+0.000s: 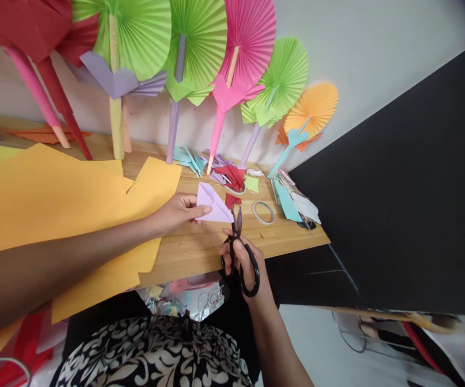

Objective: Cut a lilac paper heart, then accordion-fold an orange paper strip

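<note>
Between the thumb and fingers of my left hand (181, 209) is a folded lilac paper (215, 207), roughly triangular, held above the wooden table (200, 252). My right hand (248, 258) grips black-handled scissors (238, 239) with fingers through the loops. Their blades are parted and point away from me, beside the right corner of the lilac paper; whether they touch it I cannot tell. A small red paper piece (233, 200) lies just beyond the blade tips. To the right of it rests a roll of tape (263, 213).
Large orange paper sheets (55, 199) cover the table's left side. Pleated paper fans on sticks, among them a pink fan (250, 32) and an orange fan (313, 110), lean on the wall. Folded red paper (232, 177) and teal paper pieces (287, 200) lie toward the back. A black panel (397, 188) stands right.
</note>
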A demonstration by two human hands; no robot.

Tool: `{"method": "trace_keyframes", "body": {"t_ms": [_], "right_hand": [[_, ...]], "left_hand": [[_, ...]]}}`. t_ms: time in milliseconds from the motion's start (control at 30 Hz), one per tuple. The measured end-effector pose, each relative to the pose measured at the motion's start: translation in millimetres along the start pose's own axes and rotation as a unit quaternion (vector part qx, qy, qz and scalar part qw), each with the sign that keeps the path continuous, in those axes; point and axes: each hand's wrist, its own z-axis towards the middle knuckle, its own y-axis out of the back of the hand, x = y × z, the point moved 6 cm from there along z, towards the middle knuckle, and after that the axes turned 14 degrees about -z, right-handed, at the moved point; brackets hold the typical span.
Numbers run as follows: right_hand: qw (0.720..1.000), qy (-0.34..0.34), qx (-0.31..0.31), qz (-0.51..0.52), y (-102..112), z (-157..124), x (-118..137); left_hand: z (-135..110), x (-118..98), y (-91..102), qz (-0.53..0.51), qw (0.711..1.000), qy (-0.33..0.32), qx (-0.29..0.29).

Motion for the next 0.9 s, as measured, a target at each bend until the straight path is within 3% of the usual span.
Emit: {"method": "trace_keyframes", "body": {"t_ms": [900], "right_hand": [[1.0, -0.007, 0.004, -0.016, -0.7, -3.9, -1.8]], "left_hand": [[-0.2, -0.9, -1.2, 0.006, 1.0, 0.008, 0.008]]}}
